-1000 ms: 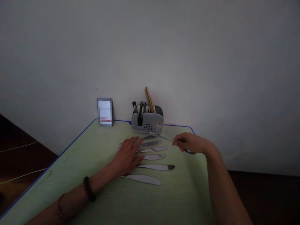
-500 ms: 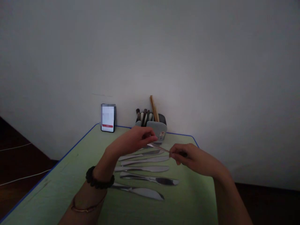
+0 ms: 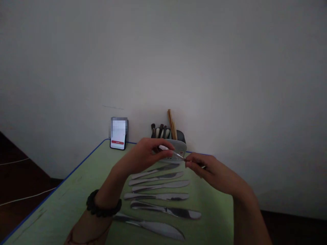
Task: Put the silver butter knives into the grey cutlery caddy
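Above the far part of the table, both my hands hold a slim metal table knife (image 3: 178, 156). My left hand (image 3: 143, 153) is closed about its wider, bright end, thumb and fingers near together. My right hand (image 3: 209, 172) pinches the other end, which is mostly hidden by the fingers. Below them several table knives (image 3: 160, 196) lie side by side in a row, handles to the left and blades to the right. The nearest knife (image 3: 160, 228) has its handle partly behind my left wrist.
A grey cutlery holder (image 3: 182, 146) with dark-handled utensils (image 3: 160, 131) and wooden chopsticks (image 3: 172, 124) stands against the wall, just behind my hands. A lit phone (image 3: 118, 134) leans at the back left. The green table (image 3: 84, 190) has a blue edge.
My view has tipped slightly, so the table things appear lower. My left fingers now close about the held knife's end, and its angle has shifted a little between my hands.
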`<state>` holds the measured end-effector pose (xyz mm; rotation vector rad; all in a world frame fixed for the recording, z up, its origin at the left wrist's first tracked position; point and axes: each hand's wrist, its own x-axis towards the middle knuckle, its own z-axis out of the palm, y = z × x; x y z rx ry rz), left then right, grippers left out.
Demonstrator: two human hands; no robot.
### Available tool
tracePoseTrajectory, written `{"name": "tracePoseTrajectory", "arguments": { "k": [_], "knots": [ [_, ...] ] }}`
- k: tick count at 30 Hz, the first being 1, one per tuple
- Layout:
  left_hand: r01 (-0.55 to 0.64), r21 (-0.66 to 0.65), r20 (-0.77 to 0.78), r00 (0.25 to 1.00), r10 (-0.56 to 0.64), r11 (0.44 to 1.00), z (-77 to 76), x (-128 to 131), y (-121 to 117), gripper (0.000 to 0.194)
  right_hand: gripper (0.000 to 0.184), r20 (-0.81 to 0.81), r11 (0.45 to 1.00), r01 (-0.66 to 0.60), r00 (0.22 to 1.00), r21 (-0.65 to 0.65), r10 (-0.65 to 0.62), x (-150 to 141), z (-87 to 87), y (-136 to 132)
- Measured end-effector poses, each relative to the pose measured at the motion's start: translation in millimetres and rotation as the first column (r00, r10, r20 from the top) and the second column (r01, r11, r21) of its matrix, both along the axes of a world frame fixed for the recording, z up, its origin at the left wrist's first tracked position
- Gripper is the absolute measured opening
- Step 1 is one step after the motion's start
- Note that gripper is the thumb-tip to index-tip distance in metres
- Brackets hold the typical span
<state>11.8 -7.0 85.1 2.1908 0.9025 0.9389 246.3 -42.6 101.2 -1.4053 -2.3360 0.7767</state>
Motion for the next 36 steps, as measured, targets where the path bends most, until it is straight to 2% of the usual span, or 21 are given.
{"name": "tracePoseTrajectory", "arguments": {
  "k": [5, 9, 12, 17, 22, 26, 33, 36],
  "knots": [
    [0.034, -0.041, 0.089, 0.996, -0.030, 0.999, -3.2, -3.4, 3.5, 0.025, 0.030, 0.001, 0.999, 0.008, 1.000, 0.036, -0.008, -6.0, 0.1, -1.4],
    [-0.104, 0.020, 0.166, 0.981, 0.100, 0.994, -3.3, 1.8, 4.1, 0.020, 0.027, -0.020, 0.995, 0.023, 1.000, 0.100, -0.021, -7.1, 4.4, -2.1],
    [-0.216, 0.055, 0.242, 0.950, 0.196, 0.975, -2.4, 3.0, 4.0, 0.017, 0.028, -0.050, 0.997, 0.008, 0.999, 0.083, -0.004, -4.7, 5.7, -2.7],
    [-0.250, 0.121, 0.235, 0.947, 0.217, 0.961, -1.4, 6.1, 0.2, 0.017, 0.027, -0.092, 1.000, 0.013, 0.996, 0.026, -0.011, -2.2, 3.1, -3.0],
    [-0.292, 0.120, 0.241, 0.936, 0.258, 0.949, -3.9, 12.1, 0.0, 0.021, 0.024, -0.098, 1.000, 0.010, 0.995, 0.011, -0.009, 0.7, 0.1, -3.1],
    [-0.287, 0.107, 0.192, 0.945, 0.263, 0.952, -5.1, 12.9, 1.2, 0.020, 0.025, -0.072, 1.000, 0.000, 0.997, 0.011, 0.001, 4.2, -2.0, -3.1],
    [-0.169, 0.186, 0.065, 0.985, 0.160, 0.968, -3.5, 14.7, -2.8, 0.019, 0.021, -0.102, 0.997, 0.027, 0.995, 0.074, -0.019, -2.2, -1.0, -6.3],
    [-0.179, 0.164, 0.049, 0.984, 0.173, 0.970, -3.7, 15.3, -3.7, 0.020, 0.017, -0.135, 0.973, 0.030, 0.991, 0.228, 0.001, -2.1, -0.6, -5.6]
  ]
}}
